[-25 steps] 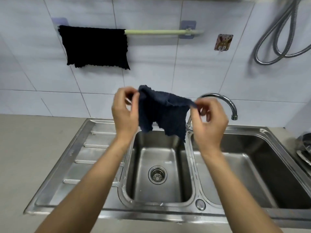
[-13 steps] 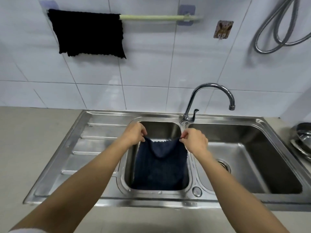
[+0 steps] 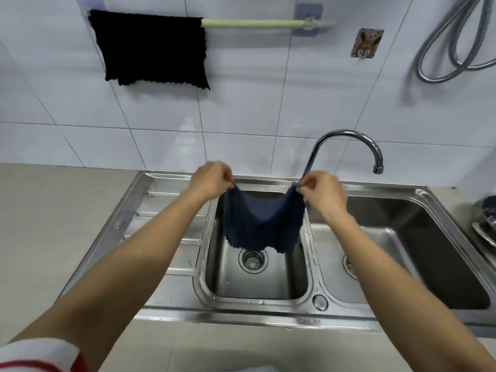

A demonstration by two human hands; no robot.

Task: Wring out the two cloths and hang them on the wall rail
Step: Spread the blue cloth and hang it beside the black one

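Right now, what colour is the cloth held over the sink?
Dark navy blue cloth, seen in the head view.

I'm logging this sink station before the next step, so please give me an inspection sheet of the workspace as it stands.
Surface: steel double sink set in a grey counter; a drain strainer shows in the left basin.
Job's things: black cloth hangs over the left part of the wall rail; dark blue cloth is held spread above the left basin.
Clutter: metal cookware at the right edge, partly out of view.
Grippers: left hand and right hand each pinch an upper corner of the dark blue cloth.
Cables: coiled metal hose on the wall.
Surroundings: white tiled wall, faucet, adhesive hook.
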